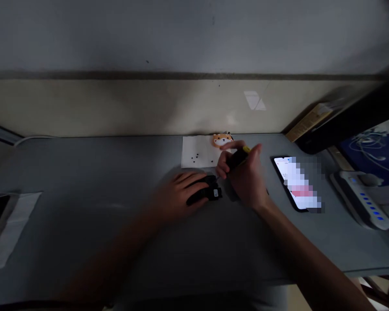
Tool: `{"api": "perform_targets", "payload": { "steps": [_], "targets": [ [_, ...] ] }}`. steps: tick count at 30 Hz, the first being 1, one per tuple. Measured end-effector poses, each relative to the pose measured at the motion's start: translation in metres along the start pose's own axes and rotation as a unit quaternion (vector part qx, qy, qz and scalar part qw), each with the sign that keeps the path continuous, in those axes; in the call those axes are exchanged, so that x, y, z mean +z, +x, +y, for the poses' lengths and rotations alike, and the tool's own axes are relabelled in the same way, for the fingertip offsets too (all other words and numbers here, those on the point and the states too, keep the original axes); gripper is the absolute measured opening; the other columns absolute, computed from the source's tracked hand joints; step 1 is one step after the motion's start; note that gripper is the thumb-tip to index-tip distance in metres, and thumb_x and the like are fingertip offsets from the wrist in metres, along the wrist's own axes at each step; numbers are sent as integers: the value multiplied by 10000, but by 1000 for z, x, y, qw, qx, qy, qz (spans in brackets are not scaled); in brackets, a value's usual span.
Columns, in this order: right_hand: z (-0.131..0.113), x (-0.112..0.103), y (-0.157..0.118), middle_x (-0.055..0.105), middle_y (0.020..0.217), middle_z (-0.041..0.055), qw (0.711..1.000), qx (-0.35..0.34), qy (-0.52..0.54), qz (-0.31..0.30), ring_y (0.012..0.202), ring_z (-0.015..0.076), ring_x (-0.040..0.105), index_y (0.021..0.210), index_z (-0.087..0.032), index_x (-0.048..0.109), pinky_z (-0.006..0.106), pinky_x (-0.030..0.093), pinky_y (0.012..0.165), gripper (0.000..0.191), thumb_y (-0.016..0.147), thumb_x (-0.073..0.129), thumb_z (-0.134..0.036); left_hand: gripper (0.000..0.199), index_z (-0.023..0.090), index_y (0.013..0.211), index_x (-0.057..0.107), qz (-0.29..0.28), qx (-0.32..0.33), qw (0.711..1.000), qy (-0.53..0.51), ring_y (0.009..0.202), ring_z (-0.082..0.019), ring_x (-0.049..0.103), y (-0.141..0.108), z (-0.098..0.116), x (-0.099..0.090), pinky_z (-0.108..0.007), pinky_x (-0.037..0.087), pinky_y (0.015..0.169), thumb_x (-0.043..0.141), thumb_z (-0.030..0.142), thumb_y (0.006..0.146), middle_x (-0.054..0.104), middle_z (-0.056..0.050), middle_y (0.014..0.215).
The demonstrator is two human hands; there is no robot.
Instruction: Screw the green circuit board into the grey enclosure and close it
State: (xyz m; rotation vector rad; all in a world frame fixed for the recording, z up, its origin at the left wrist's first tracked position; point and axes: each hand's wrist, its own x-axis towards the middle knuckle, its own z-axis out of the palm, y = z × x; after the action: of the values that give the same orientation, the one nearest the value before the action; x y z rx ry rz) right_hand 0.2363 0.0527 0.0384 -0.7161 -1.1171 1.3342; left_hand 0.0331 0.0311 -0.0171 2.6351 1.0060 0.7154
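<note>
My left hand (181,193) is closed over a small black device (215,192) with a pale label, pressing it to the desk. In my right hand (249,183) is a screwdriver (239,159) with a black and yellow handle, tilted so that its thin shaft points down at the device's edge. Whether the tip touches a screw is too dark to tell. Just beyond lies a white sheet of paper (197,149) with several tiny dark screws (194,157) on it. An orange and white animal-face trinket (223,140) rests at the sheet's far right corner.
A lit phone (294,183) lies right of my right hand. Farther right is a power strip (363,198) with blue lights. Behind it are a dark monitor-like object (346,116) and white cables (372,151). Another white sheet (14,231) is at far left. A wall (132,108) bounds the desk.
</note>
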Motion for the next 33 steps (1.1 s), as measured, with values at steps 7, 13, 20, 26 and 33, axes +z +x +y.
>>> {"api": "perform_targets", "payload": {
  "steps": [7, 13, 20, 26, 33],
  "targets": [
    [-16, -1, -5, 645, 847, -36, 998, 49, 48, 17, 635, 110, 613, 757, -246, 470, 291, 515, 649, 488, 778, 873, -520, 272, 238, 1224, 711, 13, -2, 1000, 5, 1278, -262, 650, 1, 2, 0, -426, 532, 1064, 570, 390, 1047, 720, -65, 1351],
    [-8, 1, -2, 390, 548, -94, 999, 7, 14, 28, 461, 96, 344, 801, -265, 508, 268, 367, 495, 490, 876, 673, -720, 270, 251, 1239, 709, -2, -11, 1000, -2, 1297, -265, 643, 1, 2, -1, -438, 522, 1095, 598, 379, 1029, 705, -69, 1382],
    [-14, 1, -3, 614, 843, -10, 999, 29, 27, 20, 655, 125, 573, 758, -247, 495, 308, 496, 627, 499, 784, 817, -628, 272, 247, 1254, 702, 18, 10, 1000, 9, 1284, -263, 648, 1, 3, 0, -437, 539, 1069, 558, 366, 1055, 708, -65, 1375],
    [-7, 0, -1, 372, 526, -108, 999, -9, -24, 44, 456, 100, 351, 779, -276, 417, 271, 362, 486, 540, 827, 745, -702, 281, 251, 1257, 713, 28, 11, 1000, 9, 1282, -251, 648, 0, 2, 2, -431, 533, 1077, 567, 371, 1049, 718, -73, 1358],
    [-17, -2, 0, 587, 827, -5, 997, 38, 60, 10, 736, 133, 582, 774, -241, 573, 297, 490, 678, 425, 788, 821, -586, 271, 257, 1243, 724, 16, 3, 1000, 19, 1275, -260, 657, 1, 3, -1, -446, 537, 1082, 579, 370, 1045, 726, -70, 1349]
  ]
}}
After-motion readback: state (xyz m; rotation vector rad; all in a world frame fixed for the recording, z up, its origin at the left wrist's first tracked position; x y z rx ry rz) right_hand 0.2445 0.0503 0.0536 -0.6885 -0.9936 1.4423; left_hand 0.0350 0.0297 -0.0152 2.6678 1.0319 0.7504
